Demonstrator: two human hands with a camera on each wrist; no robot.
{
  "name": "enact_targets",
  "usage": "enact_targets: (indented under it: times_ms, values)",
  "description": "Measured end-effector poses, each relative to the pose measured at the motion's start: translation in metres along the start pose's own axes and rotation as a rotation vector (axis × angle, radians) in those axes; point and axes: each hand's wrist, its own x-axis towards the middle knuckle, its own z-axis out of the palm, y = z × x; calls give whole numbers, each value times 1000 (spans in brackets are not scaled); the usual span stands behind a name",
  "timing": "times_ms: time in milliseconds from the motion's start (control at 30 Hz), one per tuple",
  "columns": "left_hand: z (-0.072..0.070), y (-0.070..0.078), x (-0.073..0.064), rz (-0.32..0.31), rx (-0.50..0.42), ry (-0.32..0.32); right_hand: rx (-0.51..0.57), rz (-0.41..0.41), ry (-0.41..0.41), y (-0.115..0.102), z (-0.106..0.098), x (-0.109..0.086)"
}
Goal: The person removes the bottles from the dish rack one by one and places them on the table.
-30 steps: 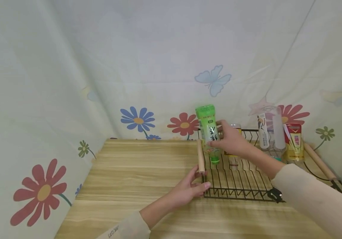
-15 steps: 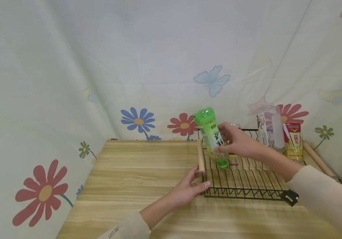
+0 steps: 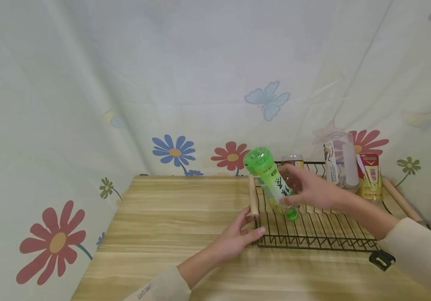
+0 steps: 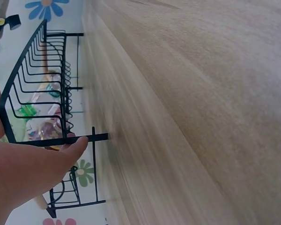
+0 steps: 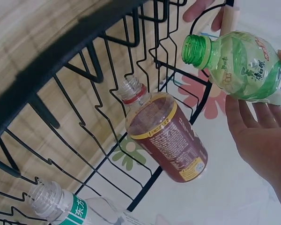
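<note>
Right hand [image 3: 313, 191]: I grasp the green plastic bottle [image 3: 273, 182], tilted neck-down over the black wire rack [image 3: 313, 234].
Left hand [image 3: 238, 240]: my fingers curl around the rack's 9 o'clock edge on the wooden table [image 3: 170, 225].

Rack [image 3: 313, 234] on table's [image 3: 170, 217] right; three bottles [image 3: 341, 161] at its back.

Bright, even light (left wrist view motion-blurred)
</note>
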Motion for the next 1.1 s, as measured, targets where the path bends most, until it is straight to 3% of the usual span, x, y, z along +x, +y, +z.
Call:
enact_targets:
  times_ms: [200, 333, 567, 800, 1000, 1100]
  values:
    - [4, 4, -5, -32, 46, 44, -34, -43, 14, -2, 3, -11]
    - [-7, 17, -11, -30, 141, 60, -58, -45, 36, -9, 0, -14]
    - [-41, 72, -23, 132, 378, 166, -144, -40, 77, -26, -9, -20]
    - [-59, 125, -34, 267, 553, 227, -220, -48, 57, -35, -10, -24]
    - [-63, 155, -33, 368, 706, 187, -344, -86, 35, -42, -8, -22]
    - [-61, 162, -30, 374, 790, 130, -412, -104, 33, -45, -6, -22]
